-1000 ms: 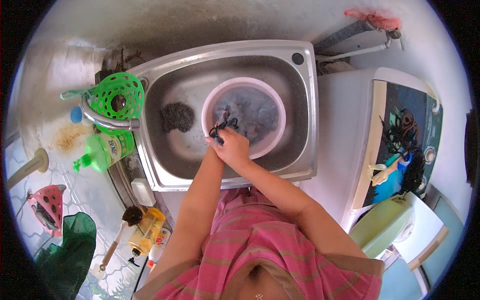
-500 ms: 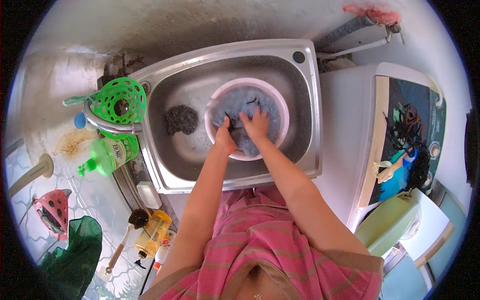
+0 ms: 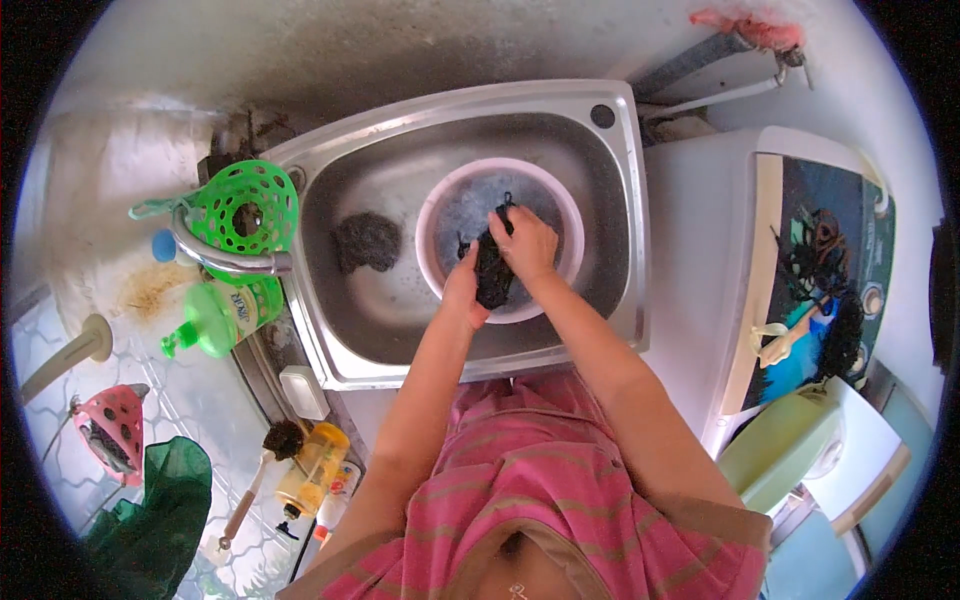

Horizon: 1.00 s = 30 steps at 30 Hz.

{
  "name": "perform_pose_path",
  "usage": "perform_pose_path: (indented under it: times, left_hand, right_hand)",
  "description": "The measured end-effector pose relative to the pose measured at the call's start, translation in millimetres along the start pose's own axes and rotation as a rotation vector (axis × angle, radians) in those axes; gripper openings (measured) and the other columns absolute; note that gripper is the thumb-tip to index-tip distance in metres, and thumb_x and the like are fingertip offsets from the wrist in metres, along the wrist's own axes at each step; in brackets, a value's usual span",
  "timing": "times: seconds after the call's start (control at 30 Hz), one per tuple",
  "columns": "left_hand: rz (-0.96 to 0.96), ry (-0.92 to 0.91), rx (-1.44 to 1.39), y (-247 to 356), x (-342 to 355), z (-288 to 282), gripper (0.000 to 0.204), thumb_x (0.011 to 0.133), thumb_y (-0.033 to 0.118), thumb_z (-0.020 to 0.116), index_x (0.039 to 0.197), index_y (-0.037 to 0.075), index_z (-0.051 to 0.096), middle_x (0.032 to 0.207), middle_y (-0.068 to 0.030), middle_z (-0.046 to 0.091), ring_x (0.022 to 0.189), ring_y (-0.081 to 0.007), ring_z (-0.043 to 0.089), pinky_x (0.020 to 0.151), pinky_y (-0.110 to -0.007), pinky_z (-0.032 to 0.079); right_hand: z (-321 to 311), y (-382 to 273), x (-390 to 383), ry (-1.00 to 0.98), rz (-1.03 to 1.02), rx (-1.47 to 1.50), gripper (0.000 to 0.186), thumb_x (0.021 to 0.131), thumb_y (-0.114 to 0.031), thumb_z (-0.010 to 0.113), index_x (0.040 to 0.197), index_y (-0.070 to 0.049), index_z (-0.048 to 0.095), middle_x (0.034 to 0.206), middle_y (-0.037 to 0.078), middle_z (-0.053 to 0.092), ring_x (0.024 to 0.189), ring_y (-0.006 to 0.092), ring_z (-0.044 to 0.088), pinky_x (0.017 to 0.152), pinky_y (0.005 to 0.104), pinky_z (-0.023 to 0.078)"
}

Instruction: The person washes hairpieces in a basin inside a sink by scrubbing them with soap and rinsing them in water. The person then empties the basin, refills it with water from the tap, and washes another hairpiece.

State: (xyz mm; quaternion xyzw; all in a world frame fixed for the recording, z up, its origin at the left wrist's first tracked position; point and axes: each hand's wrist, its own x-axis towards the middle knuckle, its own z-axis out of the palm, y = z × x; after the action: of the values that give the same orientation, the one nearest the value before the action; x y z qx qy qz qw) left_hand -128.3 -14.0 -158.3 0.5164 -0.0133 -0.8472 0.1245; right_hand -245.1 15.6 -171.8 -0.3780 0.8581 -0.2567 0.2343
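A black wet bundle [image 3: 492, 274], perhaps fabric, is held between my two hands over the pink basin [image 3: 575, 222]. Cloudy greyish water fills the basin. My left hand [image 3: 462, 292] grips the bundle's lower left side, with its thumb pointing up. From the right, my right hand [image 3: 528, 243] presses on its upper part, fingers curled around it. A thin black loop sticks up at the bundle's top end. Left of the basin, a dark wet clump [image 3: 368, 242] lies on the bottom of the steel sink [image 3: 400, 345].
At the sink's left stand a green perforated basket [image 3: 272, 200], a chrome faucet [image 3: 235, 262] and a green pump bottle [image 3: 210, 325]. A scrub brush [image 3: 240, 505] and a yellow bottle [image 3: 318, 460] lie lower left. To the right, a white appliance [image 3: 690, 260] carries dark stringy items [image 3: 815, 255].
My hands have drawn closer together and lifted the black bundle, which was mostly under the cloudy water before. The view has shifted slightly.
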Motion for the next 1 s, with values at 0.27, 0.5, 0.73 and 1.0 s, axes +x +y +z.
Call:
perform_pose_path:
  times: [0.27,0.5,0.73,1.0]
  left_hand:
    - [-0.078,0.322,0.102,13.7,33.6,-5.6,0.056,0.086,0.049,0.047,0.126,0.010,0.044,0.128,-0.0087,0.045,0.122,-0.0253,0.036,0.100,-0.046,0.028]
    - [0.177,-0.104,0.018,28.6,28.8,-6.4,0.058,0.086,0.055,0.042,0.118,0.007,0.050,0.114,-0.0129,0.054,0.101,-0.0288,0.053,0.089,-0.043,0.042]
    - [0.166,-0.293,-0.039,24.1,-25.7,-7.4,0.045,0.085,0.037,0.048,0.115,0.004,0.050,0.105,-0.0136,0.058,0.095,-0.0298,0.056,0.086,-0.043,0.044]
    - [0.301,-0.357,-0.200,19.8,-85.8,20.9,0.036,0.079,0.030,0.050,0.106,0.006,0.053,0.101,-0.0116,0.058,0.095,-0.0325,0.056,0.085,-0.052,0.044]
  right_hand:
    - [73.1,53.8,0.9,0.049,0.253,-0.043,0.050,0.078,-0.036,0.056,0.114,-0.001,0.051,0.115,0.025,0.051,0.106,0.0392,0.047,0.091,0.0418,0.037]
    - [67.6,3.1,-32.3,-0.258,0.066,0.394,0.055,0.079,-0.034,0.054,0.114,0.007,0.044,0.117,0.026,0.045,0.105,0.0424,0.043,0.090,0.0449,0.035]
    - [-32.7,-48.0,-78.4,-0.271,-0.299,0.171,0.042,0.074,-0.014,0.057,0.111,0.003,0.048,0.115,0.024,0.045,0.108,0.0390,0.043,0.090,0.0422,0.037]
    - [-60.7,-10.9,-91.6,0.156,0.129,1.037,0.032,0.080,-0.026,0.054,0.104,-0.005,0.058,0.114,0.011,0.053,0.102,0.0230,0.050,0.089,0.0353,0.037]
